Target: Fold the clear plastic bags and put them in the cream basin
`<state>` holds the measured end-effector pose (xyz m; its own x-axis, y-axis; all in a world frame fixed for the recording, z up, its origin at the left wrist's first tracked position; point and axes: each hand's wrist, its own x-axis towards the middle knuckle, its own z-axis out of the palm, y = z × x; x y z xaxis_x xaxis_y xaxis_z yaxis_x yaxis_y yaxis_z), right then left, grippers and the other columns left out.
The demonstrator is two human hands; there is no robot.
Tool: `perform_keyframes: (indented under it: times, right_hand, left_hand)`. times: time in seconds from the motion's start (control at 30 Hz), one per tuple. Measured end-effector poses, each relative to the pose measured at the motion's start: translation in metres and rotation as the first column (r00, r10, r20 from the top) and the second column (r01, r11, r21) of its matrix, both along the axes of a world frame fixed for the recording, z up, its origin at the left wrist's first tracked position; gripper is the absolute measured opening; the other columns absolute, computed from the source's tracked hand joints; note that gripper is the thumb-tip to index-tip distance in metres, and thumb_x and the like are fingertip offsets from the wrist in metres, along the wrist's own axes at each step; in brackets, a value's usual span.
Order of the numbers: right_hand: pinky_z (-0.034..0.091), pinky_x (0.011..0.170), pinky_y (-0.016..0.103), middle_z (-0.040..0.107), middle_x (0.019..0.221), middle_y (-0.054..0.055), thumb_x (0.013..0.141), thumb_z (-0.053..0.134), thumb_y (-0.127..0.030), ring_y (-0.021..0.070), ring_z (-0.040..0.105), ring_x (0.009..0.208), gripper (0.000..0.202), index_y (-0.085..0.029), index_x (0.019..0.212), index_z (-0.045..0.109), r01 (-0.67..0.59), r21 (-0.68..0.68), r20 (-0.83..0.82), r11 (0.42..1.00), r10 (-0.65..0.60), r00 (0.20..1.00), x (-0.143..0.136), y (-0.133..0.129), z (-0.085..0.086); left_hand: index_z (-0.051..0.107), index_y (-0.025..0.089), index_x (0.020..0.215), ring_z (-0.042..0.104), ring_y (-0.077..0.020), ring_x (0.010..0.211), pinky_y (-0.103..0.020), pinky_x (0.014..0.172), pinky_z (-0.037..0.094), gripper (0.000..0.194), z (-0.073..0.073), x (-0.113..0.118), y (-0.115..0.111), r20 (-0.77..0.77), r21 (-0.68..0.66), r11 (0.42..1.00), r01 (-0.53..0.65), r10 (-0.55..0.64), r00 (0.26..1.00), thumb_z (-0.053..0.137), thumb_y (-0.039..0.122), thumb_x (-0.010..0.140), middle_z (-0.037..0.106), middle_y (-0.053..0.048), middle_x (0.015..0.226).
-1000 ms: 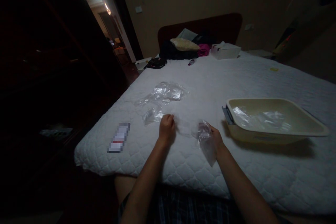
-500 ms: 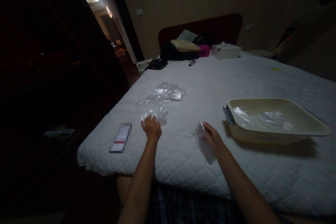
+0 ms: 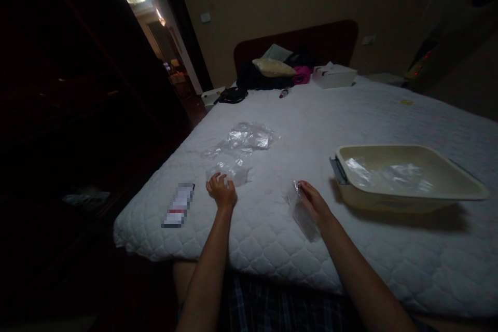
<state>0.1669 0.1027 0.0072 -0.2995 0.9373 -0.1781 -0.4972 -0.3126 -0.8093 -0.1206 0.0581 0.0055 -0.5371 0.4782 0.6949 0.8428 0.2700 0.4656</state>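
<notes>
The white quilted bed (image 3: 311, 124) in front of you carries everything here, and the dark reddish headboard (image 3: 322, 41) rises well beyond the basin. That landmark, a cream rectangular plastic basin (image 3: 373, 201) with a grey handle (image 3: 338, 170) at its left end, has crumpled clear plastic (image 3: 406, 175) inside. Well behind the basin and to its left lies a heap of dark cloth (image 3: 266, 82), with a beige cushion (image 3: 273, 67) on top. A white box (image 3: 335, 78) sits behind the basin, a little to its left.

Left of the basin, well apart from it, spreads a crinkled pile of clear, shiny plastic (image 3: 249, 137). Both your hands are left of the basin too. Your right hand (image 3: 316, 202), the nearer one, has thumb and fingers closed on the top of a clear, thin plastic bag (image 3: 304, 220), which slants down toward you. Your left hand (image 3: 222, 192), farther off, is partly open, fingers spread and curled at the edge of a loose clear plastic piece (image 3: 241, 174); you can't tell whether the fingertips touch it. Farthest left of the basin lies a flat, dark-edged oblong (image 3: 178, 206), its face blurred out. A small yellow item (image 3: 406, 102) lies behind the basin.
</notes>
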Motion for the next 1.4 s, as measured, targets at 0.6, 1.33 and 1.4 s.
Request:
perform_keyframes:
  times: [0.6,1.33,1.4]
  right_hand:
    - [0.042,0.055,0.022,0.062,0.070,-0.003,0.052,0.076,-0.043,0.0121,0.054,0.063,0.033,-0.022,0.073,0.061,0.086,0.098,0.141,0.991,-0.099,0.985,-0.005,0.000,-0.004]
    - [0.047,0.072,0.026,0.065,0.083,0.001,0.063,0.072,-0.036,0.0129,0.060,0.076,0.036,-0.023,0.096,0.063,-0.108,0.151,0.166,0.983,0.083,0.983,-0.013,-0.013,-0.006]
    - [0.047,0.067,0.025,0.065,0.080,0.000,0.063,0.072,-0.036,0.0121,0.058,0.071,0.035,-0.024,0.095,0.064,-0.127,0.166,0.212,0.978,0.090,0.973,-0.014,-0.015,-0.005]
  left_hand:
    - [0.058,0.011,0.063,0.047,-0.0076,0.053,-0.021,0.053,0.037,0.039,-0.010,0.146,-0.010,0.849,0.236,0.344,0.909,-0.527,-0.021,0.068,0.049,0.061,0.053,0.000,0.057]
    - [0.059,0.016,0.067,0.060,-0.0178,0.066,-0.037,0.072,0.048,0.029,-0.015,0.122,-0.012,0.787,0.614,0.670,0.417,-0.484,-0.382,0.078,0.019,0.045,0.065,-0.002,0.071]
    - [0.058,0.017,0.066,0.061,-0.0183,0.068,-0.037,0.071,0.048,0.027,-0.014,0.122,-0.012,0.776,0.625,0.670,0.401,-0.475,-0.415,0.076,0.028,0.049,0.066,-0.002,0.073]
